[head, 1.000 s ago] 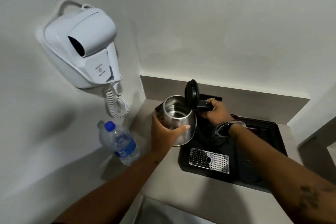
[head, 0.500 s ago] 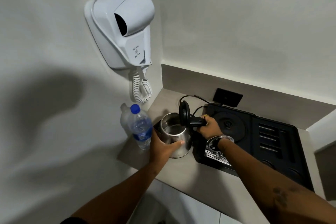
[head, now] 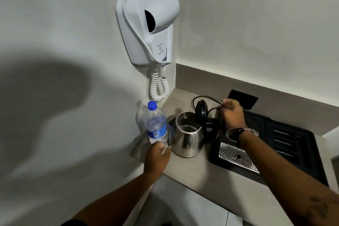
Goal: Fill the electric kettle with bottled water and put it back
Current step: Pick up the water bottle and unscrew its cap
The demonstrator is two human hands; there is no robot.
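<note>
The steel electric kettle (head: 187,139) stands on the beige counter (head: 201,176) with its black lid (head: 200,111) flipped up; its inside shines and I cannot tell the water level. A clear water bottle (head: 156,124) with a blue cap and blue label stands upright just left of the kettle, against the wall. My left hand (head: 157,158) is at the bottle's base, fingers spread and touching or nearly touching it. My right hand (head: 232,113) is blurred above and behind the kettle's handle, off it, beside the black power cord (head: 200,97).
A black tray (head: 293,145) with a metal drip grate (head: 236,156) lies right of the kettle. A white wall hair dryer (head: 150,24) with a coiled cord hangs over the corner. A black socket plate (head: 243,99) sits on the back ledge. The counter edge is near me.
The kettle was set down on the counter left of the tray. My left hand left its body and went to the bottle's base. My right hand came off the handle and rose.
</note>
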